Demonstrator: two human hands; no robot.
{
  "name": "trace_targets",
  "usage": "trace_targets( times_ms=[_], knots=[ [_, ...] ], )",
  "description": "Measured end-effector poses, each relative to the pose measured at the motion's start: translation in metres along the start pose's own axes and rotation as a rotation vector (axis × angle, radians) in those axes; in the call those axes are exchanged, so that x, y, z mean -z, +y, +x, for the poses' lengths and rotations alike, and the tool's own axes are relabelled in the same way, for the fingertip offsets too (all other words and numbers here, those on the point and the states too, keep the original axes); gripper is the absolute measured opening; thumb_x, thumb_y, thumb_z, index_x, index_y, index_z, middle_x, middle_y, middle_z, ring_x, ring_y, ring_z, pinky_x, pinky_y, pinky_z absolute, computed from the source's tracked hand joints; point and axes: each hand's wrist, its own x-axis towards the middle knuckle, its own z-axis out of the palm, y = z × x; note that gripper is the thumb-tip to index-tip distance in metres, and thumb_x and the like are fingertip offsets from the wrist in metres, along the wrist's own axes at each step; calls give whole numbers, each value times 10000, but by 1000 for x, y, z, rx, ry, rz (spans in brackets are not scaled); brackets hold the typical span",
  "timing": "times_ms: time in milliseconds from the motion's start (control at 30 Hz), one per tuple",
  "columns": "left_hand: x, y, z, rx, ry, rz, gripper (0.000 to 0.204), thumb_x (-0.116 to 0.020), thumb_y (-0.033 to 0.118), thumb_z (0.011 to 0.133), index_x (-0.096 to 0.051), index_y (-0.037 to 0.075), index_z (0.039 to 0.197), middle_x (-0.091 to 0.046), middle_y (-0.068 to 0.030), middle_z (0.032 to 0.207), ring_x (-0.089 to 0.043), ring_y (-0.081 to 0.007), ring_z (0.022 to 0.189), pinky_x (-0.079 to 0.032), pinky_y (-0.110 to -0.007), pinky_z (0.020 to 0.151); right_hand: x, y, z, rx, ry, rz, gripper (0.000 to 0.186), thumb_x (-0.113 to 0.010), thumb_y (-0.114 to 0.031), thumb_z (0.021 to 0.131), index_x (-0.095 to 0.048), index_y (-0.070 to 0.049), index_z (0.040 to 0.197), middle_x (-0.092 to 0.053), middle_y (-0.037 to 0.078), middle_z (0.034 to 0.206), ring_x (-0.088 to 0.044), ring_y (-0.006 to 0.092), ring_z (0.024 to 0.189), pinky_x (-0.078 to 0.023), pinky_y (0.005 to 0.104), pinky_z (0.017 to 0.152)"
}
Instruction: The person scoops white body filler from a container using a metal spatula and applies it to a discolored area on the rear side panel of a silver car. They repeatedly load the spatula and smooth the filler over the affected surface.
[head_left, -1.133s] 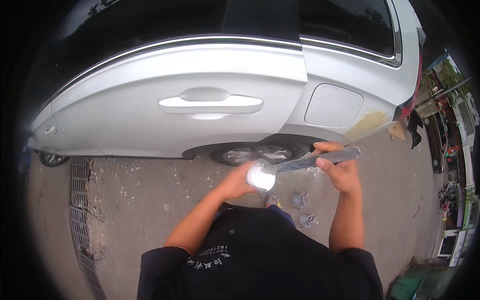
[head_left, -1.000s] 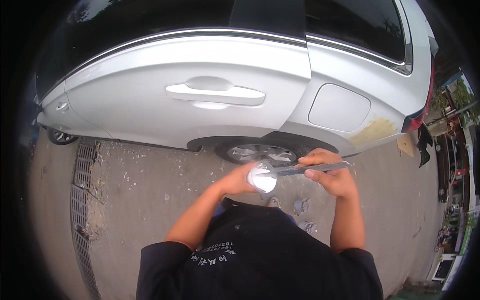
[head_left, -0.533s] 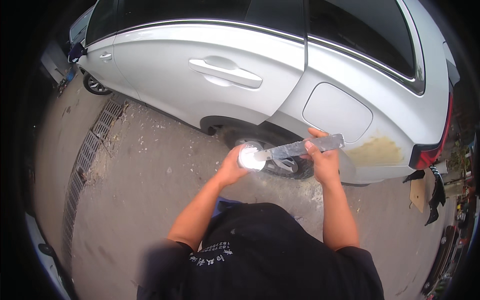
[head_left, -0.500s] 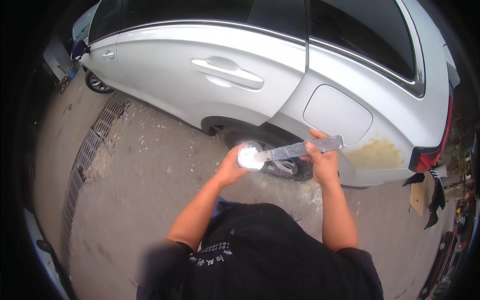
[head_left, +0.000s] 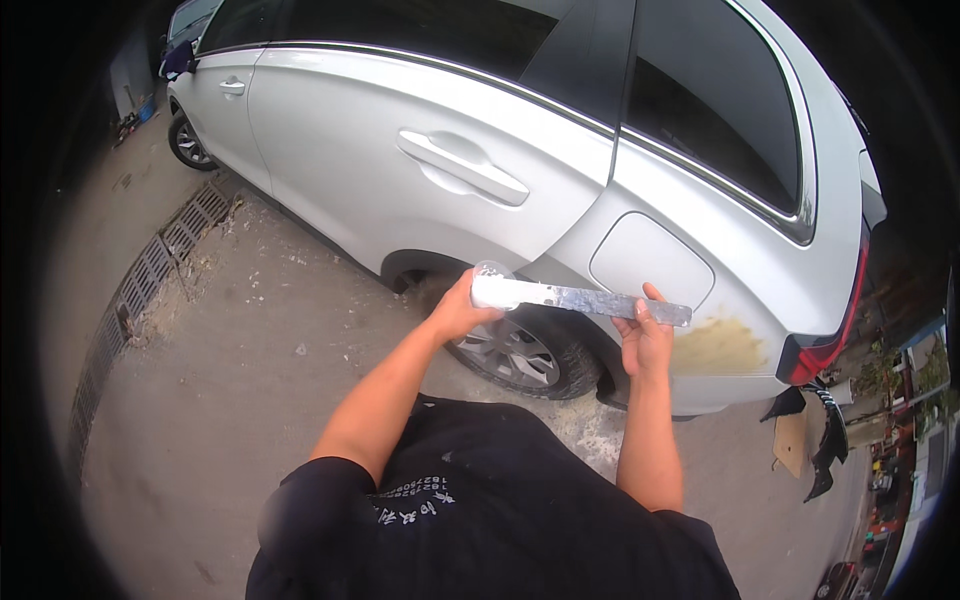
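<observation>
My left hand (head_left: 456,310) is wrapped round a small clear cup (head_left: 490,269). My right hand (head_left: 648,338) grips the far end of a long, flat, grey stirring stick (head_left: 600,302), with the forefinger raised off it. The stick lies almost level, and white paste (head_left: 500,292) coats its other end at the cup's mouth. How deep that end sits in the cup, and how much the cup holds, I cannot tell. Just beyond both hands stands a white car (head_left: 350,130), with a sanded tan patch (head_left: 730,346) on its rear panel, right of my right hand.
Below the cup is the car's rear wheel (head_left: 515,355); the fuel flap (head_left: 652,262) is above the stick. A drain grate (head_left: 150,270) runs along the ground at left. At right lie a piece of cardboard (head_left: 789,443) and a black curved car part (head_left: 828,450).
The stick's coated end has turned into fuller view at the cup's mouth, with its white paste showing. My view has shifted, so the car sits turned and the tan patch is nearer my right hand.
</observation>
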Motion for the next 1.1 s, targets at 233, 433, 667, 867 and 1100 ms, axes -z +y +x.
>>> trace_targets(
  times_ms=[233,433,667,867,1100],
  knots=[
    [-8,-9,11,36,31,-56,866,-827,232,697,-376,1,1398,-572,-161,1247,-556,-236,1140,-439,-342,992,18,15,1,55,-5,62,454,-591,-58,930,-430,-43,1355,-619,115,1074,-650,230,936,-585,381,788],
    [-9,-13,9,50,57,-39,869,-830,238,694,-376,2,1397,-574,-159,1252,-558,-246,1147,-438,-347,993,28,30,-5,56,8,106,454,-603,-69,931,-434,-52,1351,-615,114,1102,-646,237,959,-580,390,798],
    [-8,-8,9,111,43,-52,839,-838,223,687,-404,17,1375,-574,-153,1260,-554,-243,1153,-438,-353,992,32,36,-5,59,7,164,456,-614,-86,931,-439,-60,1351,-614,100,1111,-643,240,983,-573,408,838],
    [-15,-10,8,81,33,-47,820,-822,238,681,-427,36,1370,-590,-161,1254,-584,-263,1145,-466,-356,964,42,30,-8,88,-7,155,449,-623,-74,920,-451,-56,1334,-611,93,1102,-641,237,997,-580,426,847],
    [-25,8,5,76,36,45,823,-830,214,689,-410,14,1369,-574,-160,1268,-554,-257,1178,-432,-362,1005,45,19,-10,146,-43,178,434,-618,-57,915,-454,-21,1315,-611,98,1093,-647,240,983,-589,429,833]
  ],
)
